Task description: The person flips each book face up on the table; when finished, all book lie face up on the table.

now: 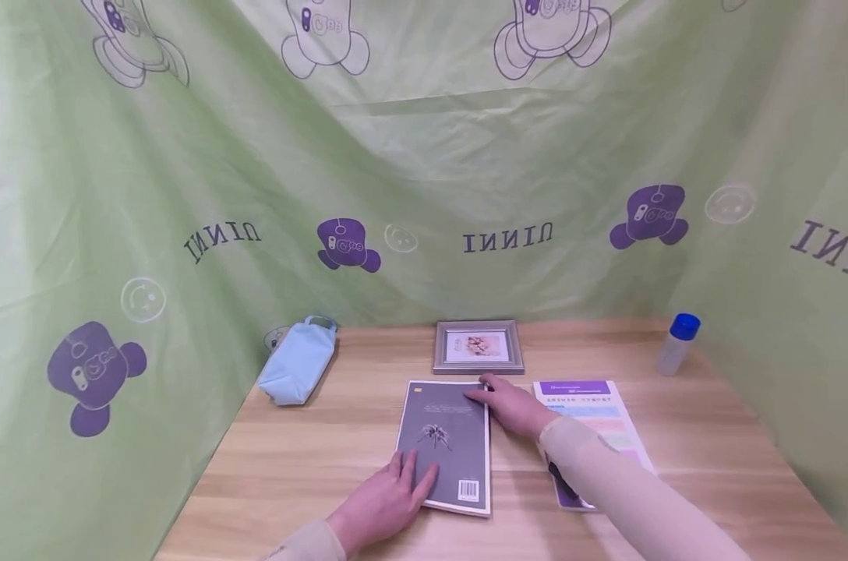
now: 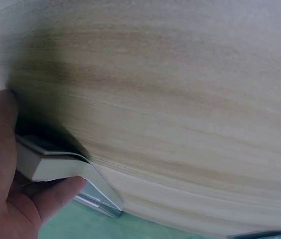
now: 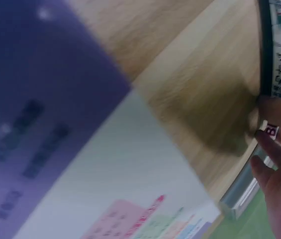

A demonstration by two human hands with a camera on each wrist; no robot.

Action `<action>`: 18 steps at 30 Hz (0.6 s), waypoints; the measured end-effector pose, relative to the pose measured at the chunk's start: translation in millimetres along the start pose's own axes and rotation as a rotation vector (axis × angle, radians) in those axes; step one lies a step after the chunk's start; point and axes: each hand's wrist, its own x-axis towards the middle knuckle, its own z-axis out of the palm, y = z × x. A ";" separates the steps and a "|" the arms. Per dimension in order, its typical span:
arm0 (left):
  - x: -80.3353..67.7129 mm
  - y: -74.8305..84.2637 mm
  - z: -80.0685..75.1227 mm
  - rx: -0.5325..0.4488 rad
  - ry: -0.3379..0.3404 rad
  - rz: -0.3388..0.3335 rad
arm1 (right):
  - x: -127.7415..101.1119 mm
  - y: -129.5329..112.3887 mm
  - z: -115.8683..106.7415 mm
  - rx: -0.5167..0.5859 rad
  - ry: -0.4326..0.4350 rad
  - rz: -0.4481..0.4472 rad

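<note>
Hands are both resting flat on my grey book (image 1: 449,446): left hand (image 1: 389,499) pressing its near-left corner, right hand (image 1: 514,407) its far-right edge. Bare table (image 1: 312,460) lying left of it; the sleeve is hiding part of the pamphlet (image 1: 592,413) on the right.

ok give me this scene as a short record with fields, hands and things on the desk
left hand: fingers flat on the near left corner of the grey book
right hand: fingertips at the book's far right corner, by its edge
book: lies flat on the wooden desk, barcode at the near end
leaflet: purple and white, right of the book, partly under the right sleeve
picture frame: behind the book
blue pouch: far left of the desk
bottle: blue cap, far right
backdrop: green printed cloth
</note>
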 end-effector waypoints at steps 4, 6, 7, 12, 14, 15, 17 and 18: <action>1.6 0.4 -1.2 -0.041 -0.029 -0.039 | -4.3 4.3 -1.0 -0.223 0.029 -0.252; 2.3 0.7 -0.9 -0.091 -0.047 -0.088 | -3.8 4.2 -1.1 -0.255 0.056 -0.305; 2.4 0.9 -0.8 -0.119 -0.050 -0.114 | -3.3 3.9 -1.3 -0.264 0.060 -0.320; -1.9 0.5 2.7 -0.215 -0.030 -0.192 | -0.7 4.4 -1.2 -0.279 0.049 -0.367; -5.3 -0.7 3.8 -0.247 -0.017 -0.205 | -0.2 6.0 -0.8 -0.283 0.048 -0.378; -7.3 -1.4 3.5 -0.272 -0.012 -0.211 | -0.2 7.0 -0.6 -0.284 0.048 -0.384; -11.6 -3.9 2.2 -0.328 -0.001 -0.237 | 1.2 8.0 -0.5 -0.285 0.053 -0.394; -13.8 -5.2 1.3 -0.357 0.005 -0.251 | 1.7 8.3 -0.5 -0.284 0.058 -0.398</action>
